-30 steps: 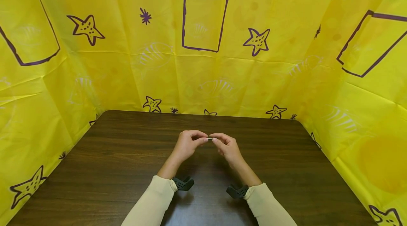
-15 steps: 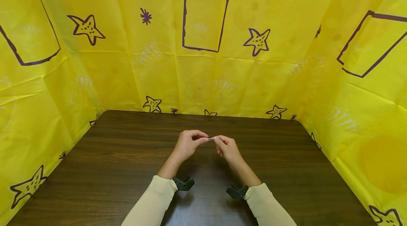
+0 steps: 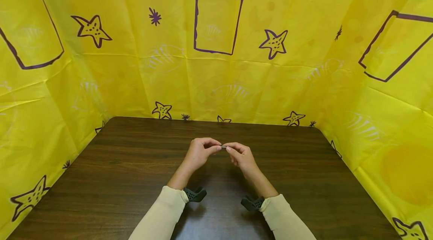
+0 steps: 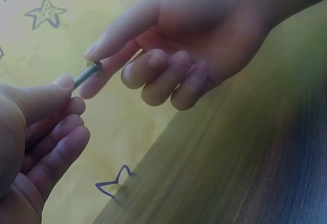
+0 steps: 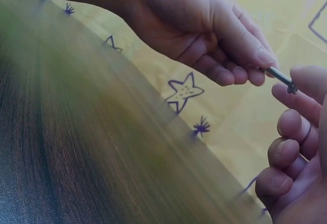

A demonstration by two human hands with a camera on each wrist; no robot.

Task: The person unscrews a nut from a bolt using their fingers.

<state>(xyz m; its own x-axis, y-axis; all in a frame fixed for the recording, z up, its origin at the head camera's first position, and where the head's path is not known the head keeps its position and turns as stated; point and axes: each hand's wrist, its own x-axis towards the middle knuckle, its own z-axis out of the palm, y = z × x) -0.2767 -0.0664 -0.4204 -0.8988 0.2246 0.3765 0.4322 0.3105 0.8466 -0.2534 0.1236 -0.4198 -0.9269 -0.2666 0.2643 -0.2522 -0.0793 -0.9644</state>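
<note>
Above the middle of the table, a small metal bolt [image 3: 224,147] bridges my two hands. My left hand [image 3: 199,153] pinches its threaded end between thumb and fingertips, the other fingers loosely bent in the left wrist view. My right hand [image 3: 244,157] has thumb and index finger at the opposite, wider end [image 4: 95,67], with its remaining fingers curled in. I cannot tell whether that wider end is the bolt's head or a nut. The bolt's bare shaft [image 5: 280,76] shows between the two sets of fingertips in the right wrist view.
Beneath the hands is a dark wood-grain table [image 3: 135,180]. Yellow cloth [image 3: 216,78] printed with starfish and fish surrounds it at the back and both sides. Black bands [image 3: 195,195] sit at both wrists, by the cream sleeves [image 3: 159,213].
My right thumb and index finger drew in over the bolt's end half a second ago. Now they have shifted slightly left again, index reaching forward. My left hand has stayed put.
</note>
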